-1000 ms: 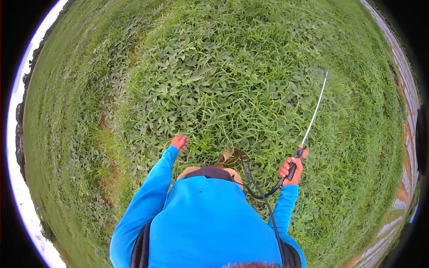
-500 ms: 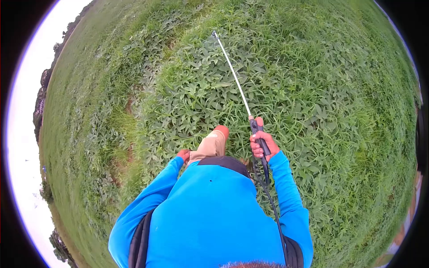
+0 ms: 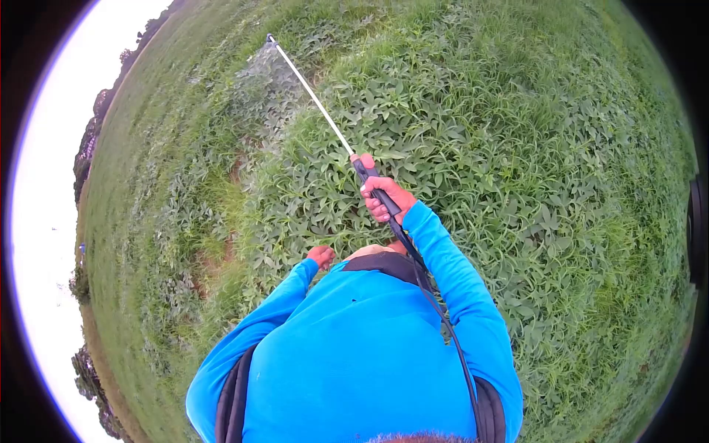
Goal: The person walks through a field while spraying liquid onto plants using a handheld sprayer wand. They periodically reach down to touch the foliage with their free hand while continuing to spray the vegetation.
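Note:
My right hand (image 3: pixel 386 199) is closed around the dark handle of a sprayer wand (image 3: pixel 314 97), held out in front of my body. Its thin white tube slants up and to the left, ending in a small nozzle (image 3: pixel 270 38) above the plants. A pale mist (image 3: pixel 267 72) spreads from the nozzle over the leaves. From the handle, a black hose (image 3: pixel 452 334) runs back along my right side. My left hand (image 3: pixel 322 256) is beside my waist, fingers loosely bent and slightly apart, with nothing in it.
Low leafy plants (image 3: pixel 473 177) mixed with tall grass cover the ground all round. A strip of bare soil (image 3: pixel 214 262) shows at the left. Dark straps (image 3: pixel 235 395) cross my shoulders. Distant trees (image 3: pixel 87 148) line the field's edge.
My right hand has swung the wand forward and to the left, so the nozzle is now over plants farther left. The mist shows more clearly. My left hand has shifted slightly to the right.

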The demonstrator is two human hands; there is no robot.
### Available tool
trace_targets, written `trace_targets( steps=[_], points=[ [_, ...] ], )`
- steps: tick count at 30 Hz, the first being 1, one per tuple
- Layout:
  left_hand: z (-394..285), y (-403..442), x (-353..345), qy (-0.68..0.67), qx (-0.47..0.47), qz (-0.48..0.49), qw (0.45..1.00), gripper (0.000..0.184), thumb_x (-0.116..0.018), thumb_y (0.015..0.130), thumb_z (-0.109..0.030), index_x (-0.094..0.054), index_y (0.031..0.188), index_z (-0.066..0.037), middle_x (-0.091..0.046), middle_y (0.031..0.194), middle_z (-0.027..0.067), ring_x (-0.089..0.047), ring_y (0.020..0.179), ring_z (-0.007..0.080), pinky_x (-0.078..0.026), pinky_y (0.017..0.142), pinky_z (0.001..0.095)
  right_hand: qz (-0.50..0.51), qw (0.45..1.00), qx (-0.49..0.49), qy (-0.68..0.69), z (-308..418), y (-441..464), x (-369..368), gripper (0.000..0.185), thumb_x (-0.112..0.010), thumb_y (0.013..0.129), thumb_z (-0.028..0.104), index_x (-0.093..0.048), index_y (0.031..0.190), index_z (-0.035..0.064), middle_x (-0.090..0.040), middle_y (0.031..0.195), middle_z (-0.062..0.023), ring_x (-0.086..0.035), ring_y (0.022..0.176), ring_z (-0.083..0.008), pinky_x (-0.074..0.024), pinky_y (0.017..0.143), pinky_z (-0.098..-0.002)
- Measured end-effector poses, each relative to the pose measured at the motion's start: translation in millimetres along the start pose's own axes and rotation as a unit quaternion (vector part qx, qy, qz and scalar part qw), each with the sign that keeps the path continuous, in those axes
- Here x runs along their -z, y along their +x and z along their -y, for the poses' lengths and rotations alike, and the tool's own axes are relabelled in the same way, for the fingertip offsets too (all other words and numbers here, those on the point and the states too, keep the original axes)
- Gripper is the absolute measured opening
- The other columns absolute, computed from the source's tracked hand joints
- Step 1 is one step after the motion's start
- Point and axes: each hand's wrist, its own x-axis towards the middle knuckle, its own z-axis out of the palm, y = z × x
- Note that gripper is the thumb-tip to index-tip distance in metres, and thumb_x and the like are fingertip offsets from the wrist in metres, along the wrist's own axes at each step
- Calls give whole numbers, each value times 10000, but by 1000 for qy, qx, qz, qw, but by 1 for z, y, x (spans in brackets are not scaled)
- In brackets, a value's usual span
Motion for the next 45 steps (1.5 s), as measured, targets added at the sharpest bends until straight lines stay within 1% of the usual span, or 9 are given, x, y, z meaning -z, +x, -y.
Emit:
trace_targets(
  steps=[3, 11, 19, 21, 25, 30, 33, 41, 45],
  points=[
    [1, 21, -5, 28, 15, -9, 999, 324, -481, 841, -372, -584, 883, -67, -582, 670, 30, -521, 493, 115, -411, 425, 255, -58, 997, 14, -47, 18, 11, 4, 227, -597, 740, 267, -429, 724, 116, -419, 519, 44, -359, 362, -39, -311, 324, -198],
    [28, 95, -22, 86, -155, -20, 984, 360, -485, 834, -391, -620, 880, -60, -616, 698, 52, -548, 513, 141, -439, 468, 287, -222, 964, 109, -101, 14, -52, 13, 210, -594, 749, 240, -434, 717, 108, -409, 514, 33, -353, 364, -52, -295, 319, -212],
    [-25, 105, -42, 33, -14, 74, 997, 282, -481, 854, -325, -597, 832, -69, -578, 638, 28, -482, 451, 112, -383, 413, 272, -344, 925, 159, 3, -58, -160, 20, 181, -577, 763, 213, -448, 756, 86, -413, 524, 14, -368, 377, -64, -296, 331, -218],
    [-22, 106, -47, 51, -40, 87, 994, 270, -475, 860, -310, -591, 825, -69, -578, 639, 31, -479, 459, 107, -373, 413, 272, -371, 911, 177, 30, -82, -183, 18, 177, -572, 768, 212, -451, 769, 83, -414, 529, 10, -366, 376, -65, -298, 329, -218],
    [-5, 105, -52, 46, -24, 123, 991, 291, -482, 857, -322, -603, 843, -57, -598, 672, 37, -503, 489, 102, -401, 452, 270, -438, 864, 218, 123, -126, -225, 15, 173, -565, 777, 213, -458, 794, 78, -406, 539, 6, -359, 372, -69, -306, 335, -217],
    [18, 97, -59, 249, -100, 41, 962, 373, -523, 801, -401, -628, 912, -61, -639, 881, 179, -610, 793, 314, -471, 742, 381, -495, 787, 301, 211, -165, -276, 15, 184, -566, 787, 244, -446, 782, 105, -393, 543, 15, -364, 379, -77, -326, 336, -231],
    [24, 101, -58, 250, -83, 75, 962, 405, -519, 782, -436, -627, 932, -75, -614, 951, 211, -569, 942, 365, -436, 838, 409, -537, 719, 359, 254, -175, -300, 11, 183, -568, 785, 248, -438, 770, 119, -391, 539, 18, -368, 380, -80, -328, 335, -234],
    [11, 134, -70, 239, -112, 74, 962, 455, -488, 811, -411, -611, 974, -4, -614, 986, 221, -582, 937, 334, -436, 809, 393, -638, 592, 420, 258, -186, -361, 32, 250, -579, 777, 357, -428, 750, 160, -387, 551, 26, -369, 396, -83, -308, 343, -229],
    [8, 170, -75, 220, -88, 93, 967, 393, -469, 791, -407, -633, 839, -54, -633, 844, 190, -596, 827, 359, -452, 770, 406, -652, 556, 446, 260, -162, -372, 57, 245, -584, 776, 378, -457, 753, 170, -388, 549, 30, -369, 401, -83, -304, 353, -230]
  ],
)
